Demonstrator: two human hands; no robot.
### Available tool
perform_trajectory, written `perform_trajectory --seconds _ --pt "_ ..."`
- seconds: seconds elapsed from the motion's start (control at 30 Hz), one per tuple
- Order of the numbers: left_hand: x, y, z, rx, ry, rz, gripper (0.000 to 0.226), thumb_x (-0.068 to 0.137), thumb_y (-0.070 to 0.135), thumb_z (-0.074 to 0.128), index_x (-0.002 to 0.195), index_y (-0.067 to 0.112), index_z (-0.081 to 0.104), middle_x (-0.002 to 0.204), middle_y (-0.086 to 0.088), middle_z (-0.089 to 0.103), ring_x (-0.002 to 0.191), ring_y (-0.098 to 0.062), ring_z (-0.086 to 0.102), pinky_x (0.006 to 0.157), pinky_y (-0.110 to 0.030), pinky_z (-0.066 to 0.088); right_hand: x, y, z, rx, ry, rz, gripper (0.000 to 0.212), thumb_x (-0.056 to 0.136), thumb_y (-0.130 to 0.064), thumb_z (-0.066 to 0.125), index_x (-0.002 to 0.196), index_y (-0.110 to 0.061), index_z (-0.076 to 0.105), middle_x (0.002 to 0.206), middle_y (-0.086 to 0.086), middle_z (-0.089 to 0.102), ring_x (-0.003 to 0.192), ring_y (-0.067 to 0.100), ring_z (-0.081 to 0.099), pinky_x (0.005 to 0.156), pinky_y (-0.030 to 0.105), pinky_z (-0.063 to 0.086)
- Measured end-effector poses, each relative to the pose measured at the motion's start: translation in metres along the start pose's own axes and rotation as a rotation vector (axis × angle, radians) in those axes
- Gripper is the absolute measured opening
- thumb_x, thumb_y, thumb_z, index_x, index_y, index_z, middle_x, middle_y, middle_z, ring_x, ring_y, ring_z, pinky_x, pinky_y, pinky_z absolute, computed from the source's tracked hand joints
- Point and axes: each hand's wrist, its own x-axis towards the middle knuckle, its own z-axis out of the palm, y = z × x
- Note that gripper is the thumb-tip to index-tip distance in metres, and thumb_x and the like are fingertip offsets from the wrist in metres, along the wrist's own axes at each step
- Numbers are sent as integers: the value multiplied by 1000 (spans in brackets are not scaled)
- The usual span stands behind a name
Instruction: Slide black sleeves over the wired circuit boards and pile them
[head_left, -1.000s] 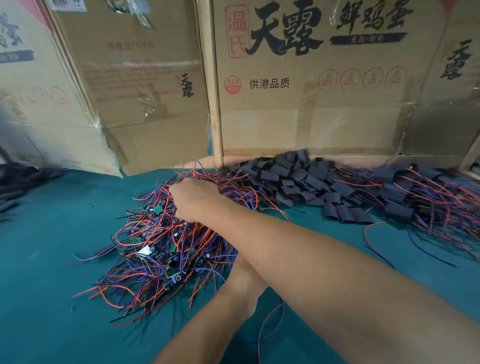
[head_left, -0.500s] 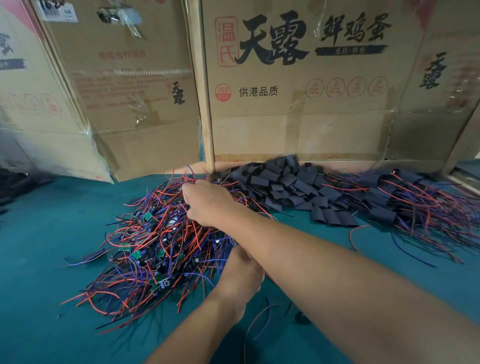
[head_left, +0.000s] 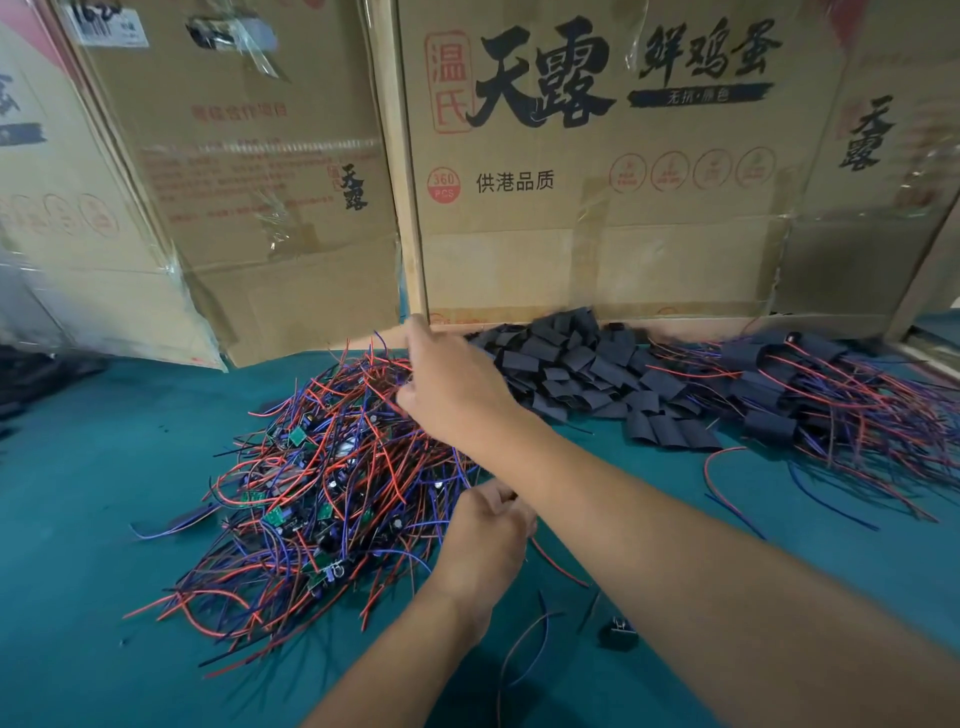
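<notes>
Head view looks down on a teal cloth-covered table (head_left: 93, 519) backed by tall brown cardboard boxes (head_left: 597, 208) printed with black Chinese characters. On the table's left-centre sprawls the biggest heap, a tangled pile of small green circuit boards with red, blue and black wires (head_left: 311, 499). At the far right lies a pile of boards already covered by black sleeves, their red and blue wires fanning toward the table edge (head_left: 810, 395). Between these two, against the boxes, sits a mound of loose flat black sleeves (head_left: 587, 369). The right hand (head_left: 452, 389) reaches across the left forearm to the top of the bare-board tangle, fingers curled down into the wires with the forefinger raised; what exactly it pinches cannot be told. The left hand (head_left: 485, 535) sits at the near right edge of that tangle, fingers curled around a few wires. Near the bottom, on the cloth beside the right forearm, lies a small black component (head_left: 618, 631) with loose red and blue wires (head_left: 524, 644) just to its left.
</notes>
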Motion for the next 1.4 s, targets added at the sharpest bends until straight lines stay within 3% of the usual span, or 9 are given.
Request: perform_trajectory --seconds 0.1,0.23,0.33,0.4,0.67,0.87,0.97,1.1,1.4 --pt "-2 0 -6 46 14 26 36 98 12 52 65 25 57 54 8 38 45 -8 28 45 -23 22 -37 23 -18 394 70 206 30 84 -8 66 111 -19 55 81 -4 66 70 14 69 64 32 59" --pt "-7 5 -3 -31 17 79 24 92 11 57 73 23 66 52 14 45 46 -4 34 46 -21 27 -96 67 -37 1118 112 489 26 85 9 64 104 -9 65 98 13 70 77 15 72 75 31 61" --pt "-12 9 1 -178 -77 147 6 86 18 64 83 23 67 59 13 50 47 -5 37 43 -17 29 -135 86 -43 1390 166 548 25 84 13 64 105 1 68 99 17 69 84 18 70 73 23 57" --pt "-16 8 3 -203 -120 207 11 82 20 70 92 17 67 69 7 56 51 -8 43 43 -21 34 -152 89 -42 1482 199 561 27 78 6 67 105 3 67 100 18 69 89 22 69 75 22 56" --pt "-18 7 10 -150 -22 279 10 88 14 72 92 6 67 74 1 65 56 -13 54 44 -27 45 -162 89 -43 1274 165 521 17 87 7 64 102 -1 67 106 20 71 93 21 68 85 26 57" --pt "-17 11 8 -168 -11 348 10 82 21 80 88 18 72 76 0 67 60 -12 57 47 -27 48 -163 89 -45 1147 127 403 16 86 -2 70 90 -18 71 97 8 73 87 16 69 82 25 54" --pt "-17 11 6 -171 -49 380 15 80 27 77 92 22 71 77 2 65 65 -11 57 49 -29 49 -163 88 -45 1149 149 372 11 81 -7 72 89 -14 70 89 5 71 80 15 67 77 23 53" --pt "-15 11 3 -59 -76 449 18 80 36 74 93 24 69 92 0 68 76 -16 61 52 -29 52 -162 90 -44 1151 145 370 9 89 6 63 93 -1 65 79 5 69 70 17 64 74 26 55" --pt "-15 14 -3 61 -129 490 17 84 38 72 99 29 70 102 1 69 82 -17 63 62 -29 52 -163 87 -46 1153 82 391 4 93 -1 62 89 0 64 80 4 71 75 16 67 74 39 60"
